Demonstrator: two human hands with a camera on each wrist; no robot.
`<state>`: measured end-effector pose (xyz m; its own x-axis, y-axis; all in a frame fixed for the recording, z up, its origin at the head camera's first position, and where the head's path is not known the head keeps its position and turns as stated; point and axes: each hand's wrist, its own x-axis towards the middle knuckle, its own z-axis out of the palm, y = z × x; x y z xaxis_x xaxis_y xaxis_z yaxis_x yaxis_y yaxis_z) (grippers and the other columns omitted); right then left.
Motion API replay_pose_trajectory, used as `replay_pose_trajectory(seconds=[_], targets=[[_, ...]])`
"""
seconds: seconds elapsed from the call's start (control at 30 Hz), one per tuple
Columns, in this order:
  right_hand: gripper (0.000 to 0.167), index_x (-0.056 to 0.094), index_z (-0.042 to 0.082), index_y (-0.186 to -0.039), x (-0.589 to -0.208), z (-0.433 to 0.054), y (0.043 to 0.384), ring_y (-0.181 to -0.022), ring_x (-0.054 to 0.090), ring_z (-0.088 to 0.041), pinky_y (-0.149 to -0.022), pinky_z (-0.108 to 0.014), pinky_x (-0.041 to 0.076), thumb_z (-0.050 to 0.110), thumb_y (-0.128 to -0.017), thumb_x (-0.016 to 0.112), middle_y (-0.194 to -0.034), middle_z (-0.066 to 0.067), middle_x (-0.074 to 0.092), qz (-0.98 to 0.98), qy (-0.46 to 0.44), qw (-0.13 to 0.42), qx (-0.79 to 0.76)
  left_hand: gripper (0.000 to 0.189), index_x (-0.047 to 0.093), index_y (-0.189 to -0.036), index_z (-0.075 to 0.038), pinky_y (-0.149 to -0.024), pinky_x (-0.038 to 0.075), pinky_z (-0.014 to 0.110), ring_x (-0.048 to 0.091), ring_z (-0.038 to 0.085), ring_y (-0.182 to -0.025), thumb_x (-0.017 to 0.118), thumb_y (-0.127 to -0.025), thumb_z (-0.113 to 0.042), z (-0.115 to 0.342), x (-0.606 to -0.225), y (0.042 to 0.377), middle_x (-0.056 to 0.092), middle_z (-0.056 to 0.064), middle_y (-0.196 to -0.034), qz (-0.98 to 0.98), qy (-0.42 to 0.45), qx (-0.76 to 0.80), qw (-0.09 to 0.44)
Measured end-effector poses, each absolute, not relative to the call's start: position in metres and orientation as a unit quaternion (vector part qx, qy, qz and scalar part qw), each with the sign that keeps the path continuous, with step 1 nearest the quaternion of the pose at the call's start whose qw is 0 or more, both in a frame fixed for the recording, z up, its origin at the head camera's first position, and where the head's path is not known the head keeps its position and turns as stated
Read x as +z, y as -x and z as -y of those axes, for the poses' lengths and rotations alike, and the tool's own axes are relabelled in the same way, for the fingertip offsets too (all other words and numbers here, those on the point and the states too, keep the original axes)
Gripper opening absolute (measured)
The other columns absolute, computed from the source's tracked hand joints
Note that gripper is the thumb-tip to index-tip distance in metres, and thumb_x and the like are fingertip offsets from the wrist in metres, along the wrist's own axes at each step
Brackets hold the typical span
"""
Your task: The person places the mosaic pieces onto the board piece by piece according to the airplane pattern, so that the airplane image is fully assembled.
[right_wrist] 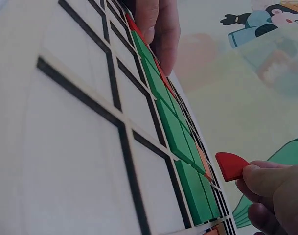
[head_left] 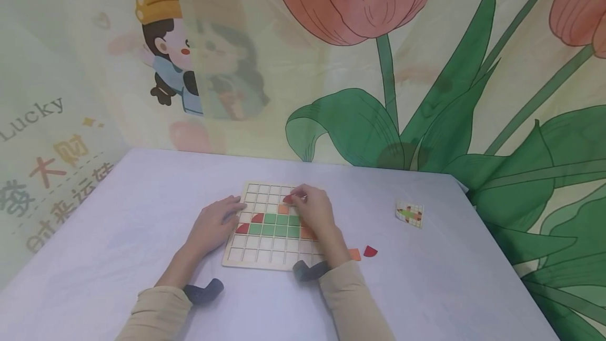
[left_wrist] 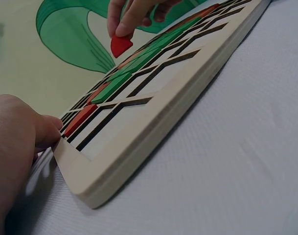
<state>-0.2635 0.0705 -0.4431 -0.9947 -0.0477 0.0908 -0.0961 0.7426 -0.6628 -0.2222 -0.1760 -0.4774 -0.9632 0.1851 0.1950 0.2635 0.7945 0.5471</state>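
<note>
A wooden grid board [head_left: 258, 259] lies on the table, with green square pieces [head_left: 281, 219] filling two rows in its middle. Red quarter-circle pieces [head_left: 242, 228] sit at the left ends of these rows. One orange piece [head_left: 283, 209] is above the green ones, another [head_left: 306, 233] at their right. My right hand [head_left: 316, 209] pinches a red quarter-circle piece [right_wrist: 231, 167] between thumb and fingers, held just above the board's upper right part. Against the board's left edge rests my left hand [head_left: 214, 225], its fingers fairly straight and touching the frame [left_wrist: 65, 166].
Right of the board lie a loose orange piece [head_left: 355, 254], partly behind my right forearm, and a loose red quarter-circle piece [head_left: 371, 251]. Farther right is a small card [head_left: 410, 214] with a coloured grid pattern. A printed curtain [head_left: 341, 67] hangs behind the white table [head_left: 426, 288].
</note>
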Motion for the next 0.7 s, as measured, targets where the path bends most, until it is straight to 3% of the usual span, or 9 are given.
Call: replay_pose_trajectory(seconds=[0.7], targets=[[0.014, 0.07, 0.021, -0.103, -0.4538, -0.0598, 0.2639, -0.086, 0.062, -0.014, -0.08, -0.031, 0.056, 0.022, -0.091, 0.064, -0.099, 0.002, 0.068, 0.941, -0.049, 0.036, 0.334, 0.035, 0.061, -0.126, -0.012, -0.111, 0.028, 0.059, 0.04, 0.035, -0.136, 0.054, -0.091, -0.017, 0.1772, -0.4797, 0.2238, 0.05, 0.009, -0.142, 0.944, 0.12, -0.299, 0.068]])
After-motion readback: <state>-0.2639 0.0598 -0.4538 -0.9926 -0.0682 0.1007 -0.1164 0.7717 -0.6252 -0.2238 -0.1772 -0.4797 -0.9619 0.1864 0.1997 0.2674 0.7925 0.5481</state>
